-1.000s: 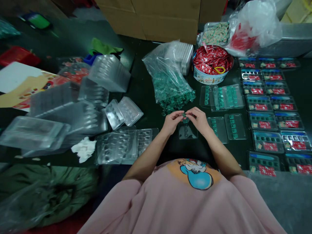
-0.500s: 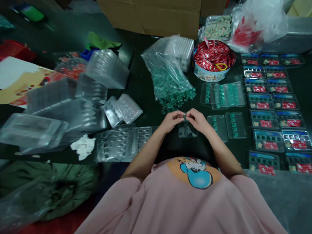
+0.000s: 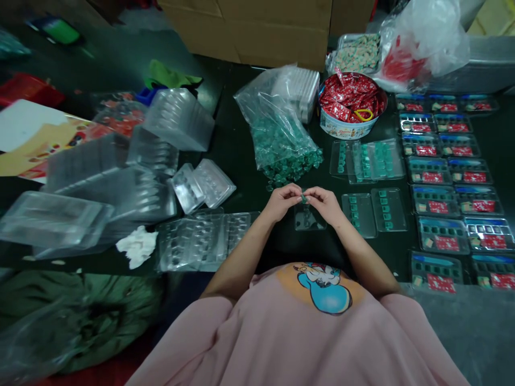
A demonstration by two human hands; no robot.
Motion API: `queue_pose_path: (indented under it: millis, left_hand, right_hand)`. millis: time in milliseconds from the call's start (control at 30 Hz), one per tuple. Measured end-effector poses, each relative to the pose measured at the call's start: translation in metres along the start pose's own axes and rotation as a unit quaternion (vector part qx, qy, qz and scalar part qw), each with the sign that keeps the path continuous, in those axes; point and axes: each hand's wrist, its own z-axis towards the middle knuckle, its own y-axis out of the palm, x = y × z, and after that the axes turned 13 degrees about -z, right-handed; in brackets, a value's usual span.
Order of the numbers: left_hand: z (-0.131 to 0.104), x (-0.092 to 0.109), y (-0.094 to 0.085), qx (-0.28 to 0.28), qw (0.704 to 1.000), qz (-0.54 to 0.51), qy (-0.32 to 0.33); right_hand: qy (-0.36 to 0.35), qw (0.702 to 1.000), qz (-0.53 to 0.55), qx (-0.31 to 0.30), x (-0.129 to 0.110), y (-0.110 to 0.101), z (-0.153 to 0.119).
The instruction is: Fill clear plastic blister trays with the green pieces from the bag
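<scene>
My left hand (image 3: pixel 285 201) and my right hand (image 3: pixel 323 204) meet fingertip to fingertip, pinching a small green translucent plastic piece (image 3: pixel 303 199) between them. Below the fingers lies a clear plastic tray (image 3: pixel 310 222) on the dark table, its upper part hidden by my hands. Just beyond, a heap of the same green pieces (image 3: pixel 287 167) spills from a clear plastic bag (image 3: pixel 267 115). To the right of my right hand are clear trays with rows of green pieces set in them, among them one tray (image 3: pixel 389 209) and another tray (image 3: pixel 359 215).
Stacks of clear trays (image 3: pixel 108 182) and a crumpled white tissue (image 3: pixel 137 246) occupy the left. A round tin (image 3: pixel 349 128) of red packets stands at the back right. Filled trays (image 3: pixel 436 233) line the far right. A cardboard box (image 3: pixel 257 32) stands behind.
My fingertips have shifted slightly around the small green piece, and my right fingers have straightened a little. The whole view has dropped slightly; the trays and bag stay in place.
</scene>
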Motion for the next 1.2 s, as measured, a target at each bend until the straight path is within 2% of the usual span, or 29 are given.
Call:
queue_pose_path:
  millis: [200,333,533,833,1000,1200]
  left_hand:
    - [0.000,0.004,0.004,-0.023,0.999,0.025,-0.002]
    - [-0.001,0.007,0.005,-0.020,0.998,0.065,-0.002]
    - [-0.003,0.003,0.004,-0.017,0.998,0.061,-0.002]
    - [-0.005,-0.008,0.012,0.019,0.999,0.021,-0.043]
    - [-0.005,-0.002,0.025,0.081,0.996,-0.008,-0.028]
    - [0.001,0.008,0.036,0.105,0.994,-0.003,0.003]
  right_hand:
    - [0.043,0.995,0.079,-0.046,0.008,-0.003,0.003]
    - [0.025,0.997,0.051,-0.054,-0.001,-0.005,0.004]
    - [0.018,0.999,-0.012,-0.027,-0.005,-0.002,0.002]
    - [0.049,0.994,0.096,-0.014,0.015,0.000,-0.005]
    - [0.044,0.997,0.065,0.007,0.009,-0.001,-0.003]
    - [0.043,0.996,0.003,0.076,-0.001,0.005,-0.004]
